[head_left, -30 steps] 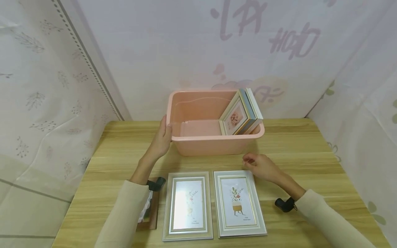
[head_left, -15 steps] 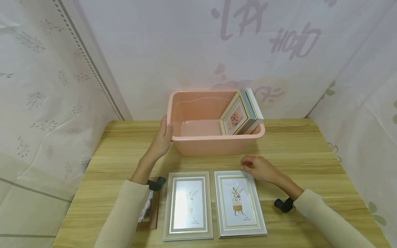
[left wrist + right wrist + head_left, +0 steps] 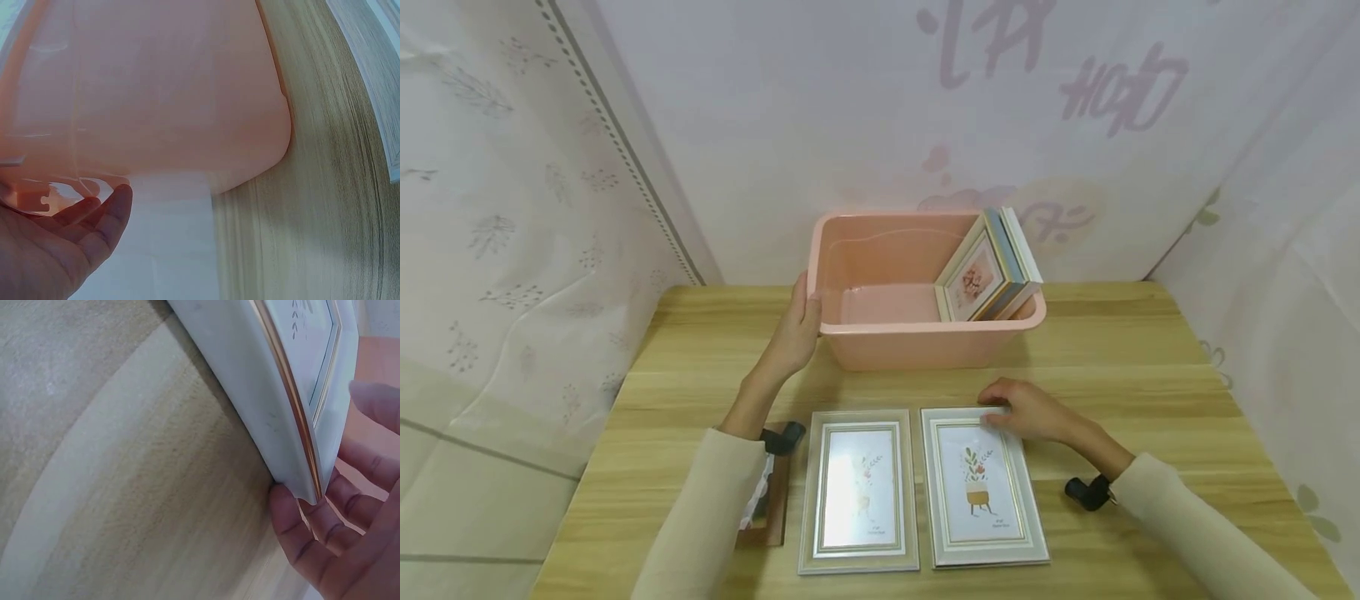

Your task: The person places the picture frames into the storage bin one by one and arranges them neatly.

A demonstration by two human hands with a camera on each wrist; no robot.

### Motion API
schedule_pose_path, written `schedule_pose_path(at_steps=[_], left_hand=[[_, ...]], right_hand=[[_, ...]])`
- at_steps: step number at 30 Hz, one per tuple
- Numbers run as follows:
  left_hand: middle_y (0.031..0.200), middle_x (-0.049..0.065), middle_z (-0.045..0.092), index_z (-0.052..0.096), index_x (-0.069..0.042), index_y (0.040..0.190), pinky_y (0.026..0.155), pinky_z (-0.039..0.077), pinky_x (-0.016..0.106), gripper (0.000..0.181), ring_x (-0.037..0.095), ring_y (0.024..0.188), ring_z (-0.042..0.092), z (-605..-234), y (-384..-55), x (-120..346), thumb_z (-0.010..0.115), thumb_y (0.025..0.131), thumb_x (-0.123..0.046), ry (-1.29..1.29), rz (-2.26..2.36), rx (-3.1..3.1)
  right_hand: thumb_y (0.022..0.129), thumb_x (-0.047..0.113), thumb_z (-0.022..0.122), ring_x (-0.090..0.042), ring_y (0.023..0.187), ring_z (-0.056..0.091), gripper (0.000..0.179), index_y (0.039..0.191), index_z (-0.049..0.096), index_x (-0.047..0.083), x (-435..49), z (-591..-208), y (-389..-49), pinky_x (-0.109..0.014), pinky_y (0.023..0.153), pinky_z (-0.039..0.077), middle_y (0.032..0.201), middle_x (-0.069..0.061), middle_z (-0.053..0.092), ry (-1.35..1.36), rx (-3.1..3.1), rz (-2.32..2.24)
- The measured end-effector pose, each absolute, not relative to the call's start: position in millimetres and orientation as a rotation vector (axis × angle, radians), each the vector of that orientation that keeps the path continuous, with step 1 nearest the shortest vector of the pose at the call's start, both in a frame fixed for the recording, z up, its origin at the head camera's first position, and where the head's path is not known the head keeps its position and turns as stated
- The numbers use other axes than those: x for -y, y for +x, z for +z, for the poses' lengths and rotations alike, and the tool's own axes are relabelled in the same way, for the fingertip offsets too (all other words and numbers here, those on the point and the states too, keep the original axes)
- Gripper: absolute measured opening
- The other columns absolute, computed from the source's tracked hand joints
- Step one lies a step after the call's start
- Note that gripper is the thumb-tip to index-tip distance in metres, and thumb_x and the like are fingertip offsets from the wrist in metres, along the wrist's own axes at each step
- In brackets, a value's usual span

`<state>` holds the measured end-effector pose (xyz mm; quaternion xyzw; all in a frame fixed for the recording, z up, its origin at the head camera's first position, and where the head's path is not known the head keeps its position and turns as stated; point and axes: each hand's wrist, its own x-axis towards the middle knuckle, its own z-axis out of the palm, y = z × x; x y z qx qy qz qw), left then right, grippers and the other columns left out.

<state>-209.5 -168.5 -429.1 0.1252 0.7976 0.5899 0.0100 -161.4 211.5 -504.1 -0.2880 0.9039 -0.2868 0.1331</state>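
Observation:
My left hand (image 3: 792, 335) holds the pink plastic bin (image 3: 917, 346) by the left end of its rim; its fingertips show at the handle opening in the left wrist view. My right hand (image 3: 1032, 412) is at the far right corner of a white picture frame (image 3: 985, 483) lying face up, with a potted-plant print. In the right wrist view the fingers (image 3: 289, 512) wrap round the frame's corner and the thumb (image 3: 378, 405) comes over its face side. Inside the bin, several picture frames (image 3: 976, 279) lean on edge at the right end.
A cream-gold picture frame (image 3: 861, 492) lies face up to the left of the white one. Further left, a brown frame (image 3: 775, 517) is partly under the left forearm. The wooden table (image 3: 1150, 367) meets a patterned cloth backdrop (image 3: 760, 142) behind the bin.
My right hand has moved slightly left and toward me, from just beyond the white frame onto its far right corner. The left hand stays on the bin; the view has tilted slightly.

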Motion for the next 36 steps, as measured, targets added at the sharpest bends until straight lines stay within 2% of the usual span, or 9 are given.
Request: schedule_pose_path(at_steps=[5,11,26,32,36], left_hand=[[0.135,0.025,0.045,0.01,-0.013,0.158,0.089,0.054,0.052,0.051,0.038,0.114,0.054,-428.9,-209.8,167.6,0.021,0.11,-0.024,0.376,1.848,-2.47],[0.139,0.025,0.041,0.008,-0.012,0.158,0.09,0.053,0.054,0.051,0.038,0.116,0.054,-428.4,-209.3,168.0,0.021,0.109,-0.019,0.393,1.846,-2.476],[0.14,0.022,0.041,0.008,-0.014,0.159,0.092,0.052,0.053,0.052,0.036,0.117,0.053,-428.1,-207.0,168.1,0.021,0.109,-0.024,0.384,1.807,-2.516],[0.14,0.023,0.04,0.007,-0.014,0.159,0.093,0.052,0.054,0.052,0.036,0.118,0.052,-428.2,-207.0,167.9,0.021,0.109,-0.023,0.385,1.813,-2.504],[0.137,0.023,0.042,0.009,-0.011,0.158,0.092,0.052,0.053,0.051,0.037,0.116,0.054,-428.6,-207.8,167.9,0.021,0.11,-0.022,0.391,1.824,-2.5]], right_hand=[[0.084,0.012,0.078,-0.023,0.099,0.062,0.026,0.107,0.072,0.003,-211.4,-505.8,-161.9,-0.04,0.088,0.052,0.104,-0.006,0.069,-0.915,-2.603,-0.823],[0.083,0.007,0.077,-0.021,0.099,0.062,0.02,0.103,0.074,0.006,-210.2,-507.8,-161.1,-0.04,0.088,0.052,0.103,-0.003,0.068,-0.872,-2.613,-0.818],[0.085,0.016,0.079,-0.019,0.101,0.062,0.026,0.109,0.072,0.01,-214.2,-510.9,-159.0,-0.04,0.088,0.053,0.107,0.0,0.065,-0.978,-2.675,-0.673],[0.086,0.016,0.077,-0.017,0.102,0.061,0.026,0.111,0.071,0.012,-215.8,-509.9,-157.8,-0.04,0.09,0.052,0.108,0.003,0.066,-0.937,-2.641,-0.745],[0.087,0.013,0.076,-0.013,0.095,0.061,0.022,0.108,0.07,0.015,-217.0,-506.6,-160.1,-0.036,0.087,0.053,0.103,0.005,0.068,-0.914,-2.571,-0.856]])
